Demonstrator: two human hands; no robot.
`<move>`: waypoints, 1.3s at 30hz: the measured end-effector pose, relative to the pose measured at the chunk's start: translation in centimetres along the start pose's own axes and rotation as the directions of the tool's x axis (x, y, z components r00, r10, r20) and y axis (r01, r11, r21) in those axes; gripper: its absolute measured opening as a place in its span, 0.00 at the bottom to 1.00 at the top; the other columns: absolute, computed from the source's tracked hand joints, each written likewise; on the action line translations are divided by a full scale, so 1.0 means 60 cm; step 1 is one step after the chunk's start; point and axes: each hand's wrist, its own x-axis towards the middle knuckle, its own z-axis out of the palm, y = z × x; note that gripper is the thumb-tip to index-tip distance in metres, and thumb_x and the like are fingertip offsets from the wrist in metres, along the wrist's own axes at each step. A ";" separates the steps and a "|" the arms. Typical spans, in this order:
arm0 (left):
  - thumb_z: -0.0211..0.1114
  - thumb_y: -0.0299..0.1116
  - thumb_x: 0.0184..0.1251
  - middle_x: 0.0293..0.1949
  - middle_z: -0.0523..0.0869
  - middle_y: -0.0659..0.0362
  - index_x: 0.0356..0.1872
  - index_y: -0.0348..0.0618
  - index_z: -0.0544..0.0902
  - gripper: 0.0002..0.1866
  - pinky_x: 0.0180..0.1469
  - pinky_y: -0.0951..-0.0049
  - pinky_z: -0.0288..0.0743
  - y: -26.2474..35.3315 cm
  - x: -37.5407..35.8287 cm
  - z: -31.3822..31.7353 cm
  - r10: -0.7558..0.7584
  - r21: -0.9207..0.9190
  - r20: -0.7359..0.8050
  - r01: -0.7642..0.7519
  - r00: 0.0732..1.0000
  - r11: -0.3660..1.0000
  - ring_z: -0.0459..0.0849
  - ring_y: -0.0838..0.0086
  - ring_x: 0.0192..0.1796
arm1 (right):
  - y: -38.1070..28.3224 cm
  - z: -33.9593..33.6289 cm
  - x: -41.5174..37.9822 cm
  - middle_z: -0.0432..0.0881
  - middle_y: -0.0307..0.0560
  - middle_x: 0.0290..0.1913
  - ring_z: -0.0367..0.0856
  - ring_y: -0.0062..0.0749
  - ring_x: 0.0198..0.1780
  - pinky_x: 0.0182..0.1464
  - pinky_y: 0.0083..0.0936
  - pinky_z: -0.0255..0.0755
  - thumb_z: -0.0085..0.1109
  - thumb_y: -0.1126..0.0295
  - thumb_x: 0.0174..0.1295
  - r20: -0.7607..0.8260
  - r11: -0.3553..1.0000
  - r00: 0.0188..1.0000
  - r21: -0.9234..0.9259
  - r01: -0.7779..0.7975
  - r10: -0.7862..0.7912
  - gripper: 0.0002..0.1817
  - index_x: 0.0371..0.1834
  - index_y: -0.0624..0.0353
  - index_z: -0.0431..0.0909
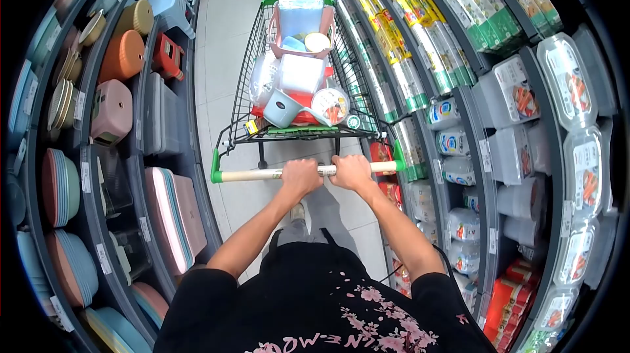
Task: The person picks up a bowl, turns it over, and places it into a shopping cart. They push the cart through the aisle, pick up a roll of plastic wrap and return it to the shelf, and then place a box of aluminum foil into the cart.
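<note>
My left hand (301, 176) and my right hand (350, 172) are wrapped side by side round the middle of the cream handlebar (256, 175) of a shopping cart. The cart's black wire basket (254, 44) extends ahead of me with green trim on its corners. Inside lie a light blue cup-like container (282, 109), a round tub with a printed lid (330, 106), a white box (302, 74) and clear plastic-wrapped goods (264, 78). Toward the cart's front, a pink basket (327, 19) holds a pale wrapped pack (300, 13).
Shelves line both sides closely. On the left are stacked bowls (62, 185), an orange container (123, 55), a pink box (111, 111) and trays (174, 215). The right side has boxed rolls (394, 24) and clear food containers (586, 172). A tiled floor (223, 44) runs ahead between them.
</note>
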 end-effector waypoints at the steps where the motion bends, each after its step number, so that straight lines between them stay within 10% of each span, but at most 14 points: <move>1: 0.66 0.40 0.48 0.28 0.89 0.48 0.27 0.43 0.88 0.12 0.35 0.58 0.84 -0.001 0.010 -0.003 0.002 -0.002 -0.006 -0.002 1.000 1.000 0.90 0.54 0.31 | 0.003 -0.006 0.010 0.84 0.56 0.23 0.86 0.53 0.29 0.36 0.46 0.79 0.62 0.54 0.49 0.017 1.000 1.000 -0.001 0.001 -0.001 0.15 0.29 0.53 0.83; 31: 0.66 0.42 0.50 0.22 0.85 0.45 0.25 0.42 0.87 0.13 0.33 0.55 0.81 -0.101 0.310 -0.111 -0.112 0.132 -0.076 0.122 0.991 0.984 0.86 0.50 0.27 | 0.081 -0.073 0.343 0.86 0.58 0.30 0.86 0.56 0.35 0.40 0.44 0.80 0.67 0.64 0.44 0.014 0.959 0.995 0.270 0.092 -0.099 0.14 0.34 0.58 0.86; 39: 0.74 0.51 0.53 0.27 0.88 0.50 0.37 0.41 0.88 0.22 0.43 0.65 0.81 -0.132 0.422 -0.227 -0.036 -0.148 0.421 0.108 0.907 0.983 0.89 0.59 0.37 | 0.117 -0.166 0.447 0.84 0.50 0.36 0.85 0.40 0.37 0.41 0.33 0.77 0.69 0.59 0.57 -0.136 0.617 0.991 0.781 0.096 0.018 0.17 0.42 0.60 0.83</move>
